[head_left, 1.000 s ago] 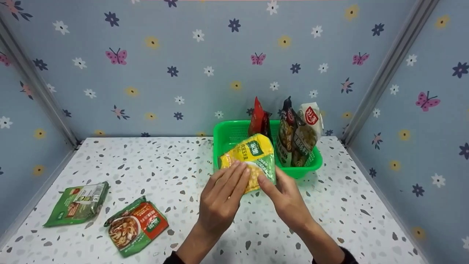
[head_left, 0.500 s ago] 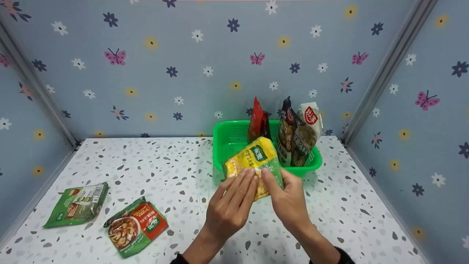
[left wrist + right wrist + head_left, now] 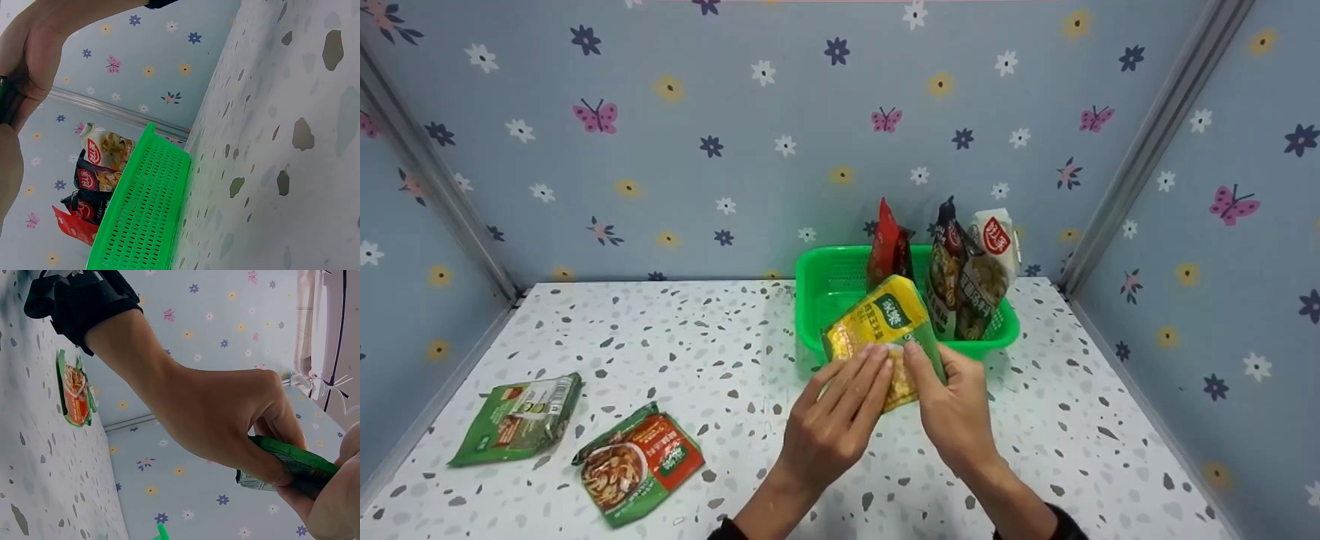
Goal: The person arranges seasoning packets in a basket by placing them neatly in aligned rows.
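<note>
Both hands hold a yellow and green food packet (image 3: 877, 319) with corn pictured on its front, raised before the basket in the head view. My left hand (image 3: 831, 426) lays its fingers over the packet's lower front; in the right wrist view its thumb and fingers pinch the packet's green edge (image 3: 292, 453). My right hand (image 3: 958, 405) grips the right side, thumb on the front and fingers mostly hidden behind. The green basket (image 3: 819, 330), partly covered by the packet, holds a red packet (image 3: 886, 244), a dark packet (image 3: 946, 274) and a white-topped packet (image 3: 994, 232), standing upright.
On the speckled table (image 3: 720, 337), a green packet (image 3: 514, 420) lies at the far left. Nearer, a red and green packet (image 3: 641, 465) shows a bowl of food. Flower-patterned walls (image 3: 780, 112) enclose the back and sides.
Over the last second the hands and the corn packet have shifted a little right and toward me. The packet has tipped slightly. Basket and table packets stay put.
</note>
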Tool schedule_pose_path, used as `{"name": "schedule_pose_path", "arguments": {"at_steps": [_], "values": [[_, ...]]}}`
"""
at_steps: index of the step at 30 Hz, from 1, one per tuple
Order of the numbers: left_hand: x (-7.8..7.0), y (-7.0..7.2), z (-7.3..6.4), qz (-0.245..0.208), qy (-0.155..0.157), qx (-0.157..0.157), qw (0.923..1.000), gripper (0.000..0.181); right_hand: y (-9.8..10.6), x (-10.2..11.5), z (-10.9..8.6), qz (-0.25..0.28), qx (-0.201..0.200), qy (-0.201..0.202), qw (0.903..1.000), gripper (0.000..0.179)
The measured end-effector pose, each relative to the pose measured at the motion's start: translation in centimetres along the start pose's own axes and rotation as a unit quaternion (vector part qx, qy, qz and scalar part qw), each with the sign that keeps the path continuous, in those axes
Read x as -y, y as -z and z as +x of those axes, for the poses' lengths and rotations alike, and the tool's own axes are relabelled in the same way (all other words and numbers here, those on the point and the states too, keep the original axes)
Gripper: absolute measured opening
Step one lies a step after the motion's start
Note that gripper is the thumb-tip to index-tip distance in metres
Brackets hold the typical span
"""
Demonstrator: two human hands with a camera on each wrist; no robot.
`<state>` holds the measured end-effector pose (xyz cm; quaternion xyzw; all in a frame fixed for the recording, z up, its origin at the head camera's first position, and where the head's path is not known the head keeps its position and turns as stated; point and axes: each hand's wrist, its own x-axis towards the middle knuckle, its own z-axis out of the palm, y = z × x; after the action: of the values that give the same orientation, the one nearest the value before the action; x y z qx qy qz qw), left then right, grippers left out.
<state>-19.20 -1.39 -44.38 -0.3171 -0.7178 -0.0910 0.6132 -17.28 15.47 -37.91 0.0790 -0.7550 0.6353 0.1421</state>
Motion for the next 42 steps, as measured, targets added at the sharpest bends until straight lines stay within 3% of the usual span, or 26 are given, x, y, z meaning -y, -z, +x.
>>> {"name": "schedule_pose_path", "arguments": {"at_steps": [4,10,14,19,22,28,30,36,42], "values": [[0.3,-0.1,-0.2,-0.017,0.002,0.024,0.9996,0.038,0.0,0.0,0.2,0.003,-0.012,0.001,0.9999,0.028],[1.3,-0.4,-0.8,-0.063,0.014,0.06,0.9961,0.071,0.6,0.0,0.7,-0.006,-0.033,0.026,0.9991,0.03],[2.7,-0.9,-1.5,-0.118,0.049,0.066,0.9896,0.084,1.4,0.0,1.2,-0.022,-0.072,0.036,0.9965,0.031],[4.7,-1.7,-2.8,-0.141,0.114,0.094,0.9789,0.078,2.3,0.1,1.9,-0.033,-0.11,0.047,0.9923,0.035],[5.6,-2.3,-3.9,-0.137,0.16,0.132,0.9688,0.073,2.6,0.1,2.3,-0.032,-0.119,0.052,0.9911,0.038],[6.6,-3.7,-5.7,-0.165,0.237,0.211,0.9339,0.06,2.9,-0.1,2.6,-0.031,-0.123,0.05,0.9907,0.04],[6.7,-4.2,-6.2,-0.169,0.236,0.221,0.9311,0.054,2.9,-0.1,2.6,-0.032,-0.121,0.048,0.991,0.04],[6.6,-5.3,-7.5,-0.147,0.198,0.243,0.938,0.041,3.0,-0.2,2.7,-0.04,-0.118,0.046,0.9912,0.04],[6.7,-5.8,-7.9,-0.129,0.197,0.254,0.9382,0.034,3.1,-0.3,2.9,-0.056,-0.112,0.046,0.9911,0.033]]}}
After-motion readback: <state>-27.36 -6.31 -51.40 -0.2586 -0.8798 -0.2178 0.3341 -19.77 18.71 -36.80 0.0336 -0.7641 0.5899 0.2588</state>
